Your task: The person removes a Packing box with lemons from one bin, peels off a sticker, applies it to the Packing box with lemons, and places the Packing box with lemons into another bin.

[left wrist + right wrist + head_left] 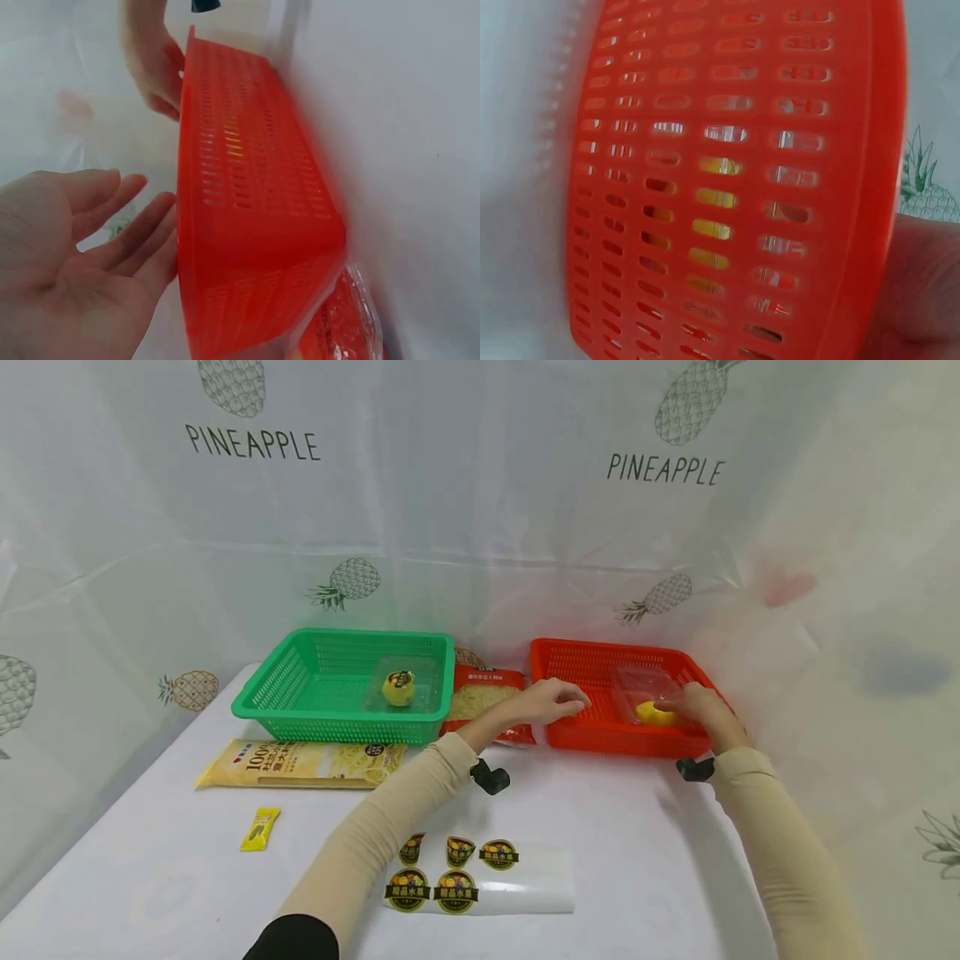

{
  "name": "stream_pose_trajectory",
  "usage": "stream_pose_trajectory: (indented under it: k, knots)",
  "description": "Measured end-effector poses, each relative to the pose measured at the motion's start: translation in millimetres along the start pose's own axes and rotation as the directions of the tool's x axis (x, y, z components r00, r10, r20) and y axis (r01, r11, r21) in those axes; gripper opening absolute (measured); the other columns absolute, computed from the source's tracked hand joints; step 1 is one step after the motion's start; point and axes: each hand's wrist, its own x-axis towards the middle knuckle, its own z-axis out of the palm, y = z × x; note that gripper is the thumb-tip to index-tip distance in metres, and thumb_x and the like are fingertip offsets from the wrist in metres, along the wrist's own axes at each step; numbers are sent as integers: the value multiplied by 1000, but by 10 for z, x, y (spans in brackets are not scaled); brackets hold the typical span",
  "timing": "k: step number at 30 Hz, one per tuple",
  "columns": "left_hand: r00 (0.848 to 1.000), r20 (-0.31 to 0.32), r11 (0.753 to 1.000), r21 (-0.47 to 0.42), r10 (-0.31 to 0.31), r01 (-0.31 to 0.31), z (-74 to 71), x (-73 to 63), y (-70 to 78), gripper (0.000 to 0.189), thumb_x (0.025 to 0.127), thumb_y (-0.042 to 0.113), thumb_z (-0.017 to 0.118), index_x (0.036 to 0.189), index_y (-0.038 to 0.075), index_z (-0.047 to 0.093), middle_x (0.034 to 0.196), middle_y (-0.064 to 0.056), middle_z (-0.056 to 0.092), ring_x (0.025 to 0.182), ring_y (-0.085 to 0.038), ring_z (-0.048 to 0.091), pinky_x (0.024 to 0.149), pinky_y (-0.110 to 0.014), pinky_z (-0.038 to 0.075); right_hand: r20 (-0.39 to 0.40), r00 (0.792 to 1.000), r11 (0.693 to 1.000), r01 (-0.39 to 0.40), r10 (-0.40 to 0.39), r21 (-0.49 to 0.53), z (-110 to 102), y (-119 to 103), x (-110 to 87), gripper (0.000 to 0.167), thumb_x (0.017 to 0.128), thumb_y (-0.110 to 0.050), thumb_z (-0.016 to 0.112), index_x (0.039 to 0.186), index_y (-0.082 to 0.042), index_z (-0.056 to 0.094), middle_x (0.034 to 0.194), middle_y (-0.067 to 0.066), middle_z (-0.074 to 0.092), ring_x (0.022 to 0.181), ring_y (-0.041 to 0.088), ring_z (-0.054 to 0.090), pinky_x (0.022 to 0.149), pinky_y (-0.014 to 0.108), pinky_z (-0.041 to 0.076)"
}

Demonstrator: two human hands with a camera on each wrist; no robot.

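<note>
My right hand [693,706] reaches over the front rim of the red basket [585,735]. Its fingertips are right at a yellow lemon [655,714] in a clear plastic box [633,681] inside that basket. The basket wall hides the fingertips in the wrist views, and I cannot tell whether they grip the lemon. Yellow shows through the slots in the right wrist view. Beside the red basket's left end is my left hand [551,700], its fingers loosely bent and nothing held. In the left wrist view, the left fingertips lie close to the rim.
A green basket [352,727] at the left holds a lemon [398,688] with a dark sticker in a clear box. A red food packet [487,685] lies between the baskets. Nearer are a pasta packet [300,764], a small yellow sachet [260,829] and a sticker sheet [525,885].
</note>
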Motion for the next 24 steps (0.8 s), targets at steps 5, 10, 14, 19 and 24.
stream_pose_trajectory:
  k: [5, 10, 14, 19, 24]
  knots:
    - [1000, -26, 999, 48, -14, 15, 58, 87, 63, 34, 100, 28, 56, 131, 14, 62, 124, 0, 66, 105, -14, 62, 87, -20, 51, 4, 1000, 1000, 20, -20, 8, 58, -29, 43, 54, 91, -47, 63, 99, 5, 54, 70, 6, 46, 73, 24, 52, 64, 27, 43]
    - [994, -51, 987, 127, -96, 102, 152, 195, 129, 37, 100, 27, 57, 132, 9, 60, 118, -3, 67, 96, -12, 60, 85, -21, 52, -6, 999, 998, 51, -51, 39, 151, -75, 47, 68, 87, -51, 68, 113, 9, 53, 87, 13, 50, 85, 26, 49, 66, 28, 44]
    - [977, -62, 953, 219, -202, 211, 208, 258, 192, 41, 101, 28, 55, 136, 8, 57, 116, -4, 66, 89, -12, 57, 84, -22, 52, 20, 997, 997, 80, -80, 22, 184, -141, 45, 54, 85, -51, 71, 88, 2, 59, 65, 3, 44, 64, 18, 44, 58, 26, 39]
    - [955, -62, 918, 265, -290, 295, 246, 296, 245, 40, 102, 27, 53, 135, 5, 55, 99, -5, 63, 76, -12, 56, 72, -20, 49, 48, 990, 991, 136, -134, -20, 208, -271, 10, 49, 85, -52, 71, 79, -5, 62, 58, -2, 39, 59, 14, 41, 57, 25, 38]
    - [934, -70, 894, 273, -349, 355, 287, 326, 266, 26, 101, 26, 54, 119, 8, 61, 83, -2, 57, 71, -11, 54, 62, -18, 46, 49, 988, 989, 146, -145, -15, 247, -372, -7, 62, 83, -58, 70, 102, 1, 67, 67, 1, 49, 71, 18, 48, 63, 27, 41]
